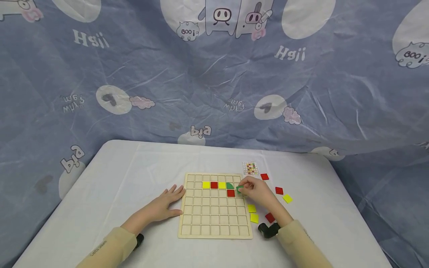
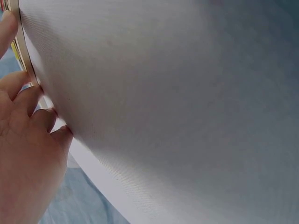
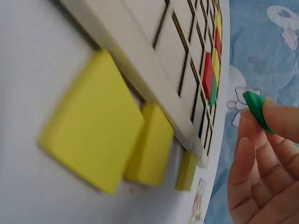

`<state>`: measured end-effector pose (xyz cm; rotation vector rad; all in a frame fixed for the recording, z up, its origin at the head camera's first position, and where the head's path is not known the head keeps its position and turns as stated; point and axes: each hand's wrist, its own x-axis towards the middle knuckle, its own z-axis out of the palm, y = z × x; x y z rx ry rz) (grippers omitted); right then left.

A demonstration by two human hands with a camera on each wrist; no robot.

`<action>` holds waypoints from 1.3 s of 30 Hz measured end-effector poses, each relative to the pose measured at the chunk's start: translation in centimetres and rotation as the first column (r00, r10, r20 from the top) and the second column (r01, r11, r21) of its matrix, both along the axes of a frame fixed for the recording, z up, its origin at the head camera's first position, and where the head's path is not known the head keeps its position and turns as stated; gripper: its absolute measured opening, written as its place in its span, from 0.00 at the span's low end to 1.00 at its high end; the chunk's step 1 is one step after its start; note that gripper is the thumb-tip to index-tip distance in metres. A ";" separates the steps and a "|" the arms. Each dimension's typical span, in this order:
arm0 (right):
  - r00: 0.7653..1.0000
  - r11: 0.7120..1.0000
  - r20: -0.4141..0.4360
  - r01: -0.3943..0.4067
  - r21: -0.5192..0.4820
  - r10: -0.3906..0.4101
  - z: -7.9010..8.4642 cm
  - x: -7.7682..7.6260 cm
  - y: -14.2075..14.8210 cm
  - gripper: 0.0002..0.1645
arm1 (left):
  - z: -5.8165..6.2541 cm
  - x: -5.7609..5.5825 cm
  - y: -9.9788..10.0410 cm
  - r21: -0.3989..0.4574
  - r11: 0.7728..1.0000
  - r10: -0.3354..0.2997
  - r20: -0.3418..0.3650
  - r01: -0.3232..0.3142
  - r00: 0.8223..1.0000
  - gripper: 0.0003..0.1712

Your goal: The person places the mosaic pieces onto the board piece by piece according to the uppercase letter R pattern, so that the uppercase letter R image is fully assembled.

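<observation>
One white table (image 1: 151, 167) bears a board (image 1: 215, 211) before printed cloth (image 1: 201, 74).

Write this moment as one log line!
Left hand: touches wooden grid board at left edge | Right hand: pinches green tile near board's right side | Placed: two yellow squares, two red squares, one green quarter-circle

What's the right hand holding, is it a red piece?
No, the right hand pinches a green piece between its thumb and fingers.
</observation>
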<state>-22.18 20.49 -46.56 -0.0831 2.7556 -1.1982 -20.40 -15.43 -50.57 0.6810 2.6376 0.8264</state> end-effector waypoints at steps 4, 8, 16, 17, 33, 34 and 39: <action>0.999 0.999 0.030 -0.035 0.007 0.034 -0.5 0.9 -0.8 0.04 | 0.0 0.0 0.1 -0.001 1.000 -0.004 -0.006 0.004 1.000 0.46; 0.996 0.997 0.036 -0.077 0.023 0.077 -0.8 1.3 -1.2 0.03 | 0.1 0.1 0.0 -0.004 1.000 -0.008 -0.008 0.008 1.000 0.46; 0.997 0.994 0.013 -0.083 0.065 0.083 -1.0 1.4 -2.1 0.04 | 0.3 0.2 0.0 0.009 1.000 -0.010 -0.003 0.010 1.000 0.46; 0.997 0.994 0.011 -0.082 0.069 0.082 -1.0 1.4 -2.2 0.05 | 0.3 0.2 0.0 0.011 1.000 -0.011 -0.003 0.011 1.000 0.46; 0.998 0.991 0.000 -0.057 0.123 0.057 -1.2 1.4 -3.4 0.08 | 0.3 0.0 0.1 -0.001 1.000 -0.019 -0.008 0.019 1.000 0.47; 0.998 0.991 -0.003 -0.057 0.121 0.057 -1.2 1.5 -3.4 0.08 | 0.2 0.0 0.1 -0.005 1.000 -0.017 -0.007 0.017 1.000 0.47; 0.998 0.990 -0.014 -0.061 0.125 0.063 -1.2 1.6 -3.6 0.07 | 0.0 -0.1 0.0 -0.007 1.000 -0.011 -0.004 0.011 1.000 0.47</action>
